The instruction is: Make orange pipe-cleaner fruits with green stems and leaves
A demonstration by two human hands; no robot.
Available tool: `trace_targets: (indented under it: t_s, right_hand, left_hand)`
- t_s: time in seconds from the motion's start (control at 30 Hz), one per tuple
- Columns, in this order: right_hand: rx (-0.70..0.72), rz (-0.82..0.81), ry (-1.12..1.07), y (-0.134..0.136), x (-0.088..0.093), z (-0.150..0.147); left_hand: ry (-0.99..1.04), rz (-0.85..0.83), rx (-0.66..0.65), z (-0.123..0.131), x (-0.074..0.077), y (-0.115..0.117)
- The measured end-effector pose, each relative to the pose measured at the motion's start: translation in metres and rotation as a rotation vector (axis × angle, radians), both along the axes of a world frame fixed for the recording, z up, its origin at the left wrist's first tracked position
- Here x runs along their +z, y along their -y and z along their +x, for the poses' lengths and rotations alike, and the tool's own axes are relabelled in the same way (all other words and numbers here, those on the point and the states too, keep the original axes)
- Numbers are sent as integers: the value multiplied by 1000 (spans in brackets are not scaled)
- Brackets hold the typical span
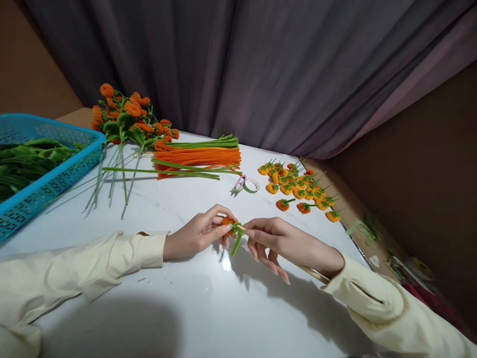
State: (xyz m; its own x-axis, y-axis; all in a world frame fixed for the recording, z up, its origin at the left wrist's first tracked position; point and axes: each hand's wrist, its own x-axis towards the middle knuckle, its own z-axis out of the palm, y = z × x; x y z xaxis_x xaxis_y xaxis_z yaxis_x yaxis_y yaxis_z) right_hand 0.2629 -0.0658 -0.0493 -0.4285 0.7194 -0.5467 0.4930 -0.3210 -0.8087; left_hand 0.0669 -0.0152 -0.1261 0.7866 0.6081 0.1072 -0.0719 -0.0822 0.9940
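Observation:
My left hand (199, 232) pinches a small orange pipe-cleaner flower head (228, 222) with a green stem (236, 242) hanging down from it. My right hand (283, 241) meets it from the right, its thumb and forefinger closed on the green part at the flower's base, the other fingers curled down toward the white table (194, 303). A thin wooden stick (315, 274) runs under my right palm toward the wrist. Both sleeves are cream coloured.
A blue basket (48, 179) with green leaves stands at the left. Finished orange flowers on green stems (126, 119), a bundle of orange and green pipe cleaners (197, 156), small snips (238, 184), a tape roll (252, 186) and several small orange heads (298, 186) lie behind. A grey curtain hangs beyond.

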Motion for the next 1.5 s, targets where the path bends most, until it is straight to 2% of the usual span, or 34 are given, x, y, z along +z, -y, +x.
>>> trace_targets:
  t_s: [0.07, 0.13, 0.2, 0.27, 0.37, 0.5, 0.7, 0.83, 0.97, 1.07, 1.17, 1.33, 1.5]
  right_hand:
    - [19, 113, 44, 3, -3, 5]
    - [93, 342, 187, 6, -5, 11]
    - [196, 598, 379, 10, -3, 18]
    - [315, 777, 517, 11, 0, 22]
    - [498, 849, 496, 8, 4, 23]
    - [574, 902, 468, 1, -2, 20]
    - [730, 1344, 692, 9, -6, 10]
    - [732, 1535, 758, 16, -7, 3]
    - [692, 1530, 706, 14, -11, 3]
    - [623, 1419, 662, 11, -15, 5]
    - [489, 1237, 623, 9, -16, 4]
    - [267, 967, 610, 9, -17, -1]
    - [150, 896, 660, 12, -17, -5]
  left_hand:
    - [33, -157, -41, 2, 1, -3]
    - [48, -282, -101, 3, 1, -6]
    - [48, -346, -155, 4, 2, -7]
    - [38, -383, -210, 4, 1, -8]
    - [6, -431, -275, 4, -1, -9]
    - [-23, -485, -292, 3, -2, -9]
    - [-46, -584, -268, 4, -1, -10]
    - [-38, -634, -304, 5, -4, -9]
    - [-37, -652, -319, 5, -5, -9]
    - [-41, -615, -306, 5, -4, -7]
    - [-53, -472, -303, 4, -4, -3]
    - [-53, -142, -268, 2, -5, 4]
    - [-64, 27, -249, -1, -4, 4]
